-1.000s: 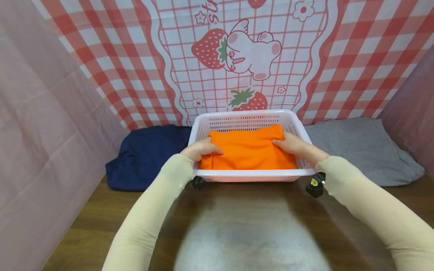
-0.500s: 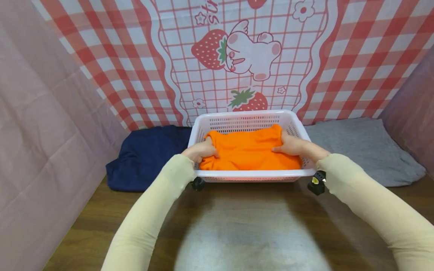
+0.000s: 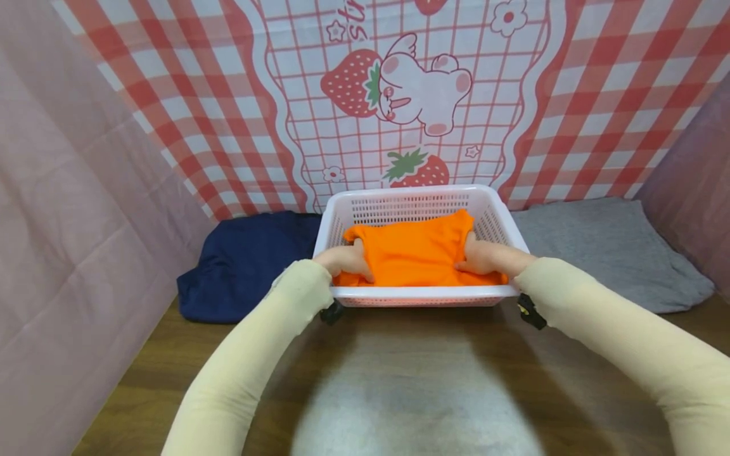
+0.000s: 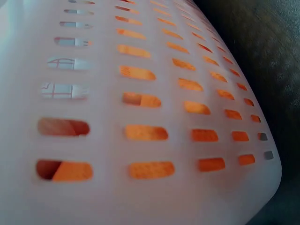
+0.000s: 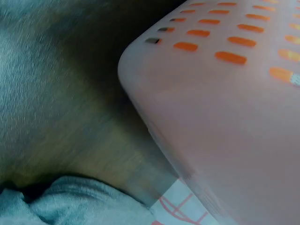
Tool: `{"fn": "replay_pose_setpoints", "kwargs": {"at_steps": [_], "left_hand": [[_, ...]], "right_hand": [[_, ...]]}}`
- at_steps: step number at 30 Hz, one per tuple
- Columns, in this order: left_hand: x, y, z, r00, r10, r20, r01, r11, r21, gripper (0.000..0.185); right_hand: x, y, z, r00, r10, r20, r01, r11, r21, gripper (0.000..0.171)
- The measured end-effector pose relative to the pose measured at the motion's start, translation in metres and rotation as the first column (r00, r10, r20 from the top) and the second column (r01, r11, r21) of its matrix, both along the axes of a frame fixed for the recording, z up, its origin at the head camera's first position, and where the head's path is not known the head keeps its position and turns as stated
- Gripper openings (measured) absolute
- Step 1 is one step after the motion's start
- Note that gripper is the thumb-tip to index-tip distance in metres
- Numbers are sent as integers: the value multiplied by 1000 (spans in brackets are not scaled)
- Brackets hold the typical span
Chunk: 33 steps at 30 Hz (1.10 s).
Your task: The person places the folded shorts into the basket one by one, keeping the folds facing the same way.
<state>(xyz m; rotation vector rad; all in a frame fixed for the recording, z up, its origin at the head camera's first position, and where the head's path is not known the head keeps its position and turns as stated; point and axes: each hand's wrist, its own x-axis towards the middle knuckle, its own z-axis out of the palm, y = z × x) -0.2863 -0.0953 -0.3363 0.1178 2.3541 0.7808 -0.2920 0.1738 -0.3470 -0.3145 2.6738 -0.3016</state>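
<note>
Cream sleeves and little black wrist cams, that's pretty much the whole look

Both arms are covered in long, snug sleeves in a pale cream/beige, smooth fabric with no print, logo or visible seams, running right down to the wrists where the cuffs end cleanly against the left hand (image 3: 346, 259) and the right hand (image 3: 485, 258). The hands themselves are bare, no gloves, rings or watch that I can make out. Under each wrist there's a small black chunky gadget strapped on: one peeks out below the left cuff, another below the right. Can't make out any markings on them from here. The fingers are mostly hidden, so nothing to say about nails.
</note>
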Motion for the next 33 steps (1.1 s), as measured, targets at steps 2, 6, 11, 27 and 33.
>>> {"fn": "replay_pose_setpoints", "kwargs": {"at_steps": [2,6,11,27,33], "left_hand": [[1,-1,-1,1000,-13,27,13,1000,-9,103],[3,-1,-1,998,-38,39,40,999,-35,105],[2,0,-4,999,-41,-6,40,999,-36,108],[-7,5,-11,972,-59,-228,8,976,-219,92],[-2,8,-7,932,-101,-347,-16,948,-319,87]], "right_hand": [[0,-1,-1,1000,11,4,-11,1000,7,82],[1,2,1,998,3,66,2,997,-73,93],[3,9,5,974,-13,224,59,979,-197,124],[2,1,2,999,21,-43,-22,1000,-21,124],[6,-6,10,988,36,-150,-34,999,12,118]]}}
